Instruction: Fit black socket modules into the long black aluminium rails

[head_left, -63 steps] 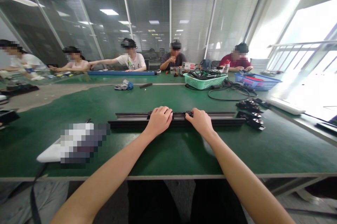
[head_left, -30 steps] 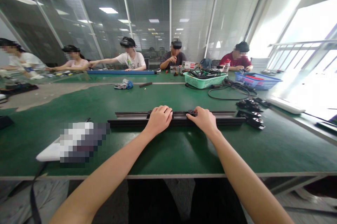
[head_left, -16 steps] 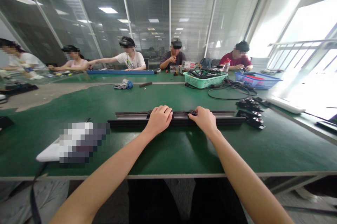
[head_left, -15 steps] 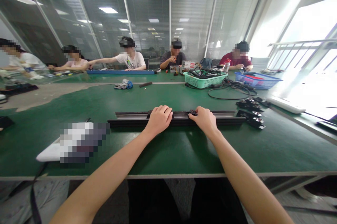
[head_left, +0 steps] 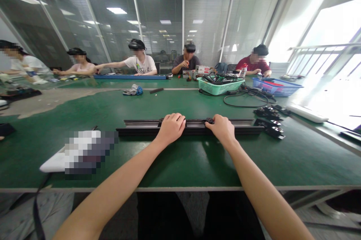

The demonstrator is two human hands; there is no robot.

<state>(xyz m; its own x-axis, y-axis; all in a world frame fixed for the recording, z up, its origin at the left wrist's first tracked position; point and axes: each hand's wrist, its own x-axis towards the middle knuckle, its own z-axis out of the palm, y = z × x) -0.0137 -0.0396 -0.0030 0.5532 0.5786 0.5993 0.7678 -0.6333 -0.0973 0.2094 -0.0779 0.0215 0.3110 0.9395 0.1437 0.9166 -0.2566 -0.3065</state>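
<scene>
Rail, black and channelled, lies on the green table; my left hand curls half-closed over it, grip hidden from my view; rightward, my right hand, nearly closed, pinches a small black block.

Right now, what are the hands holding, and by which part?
Left hand covers a small black block in the long black metal rail; grip hidden. Right hand grasps another black block, apparently by its right end.
</scene>
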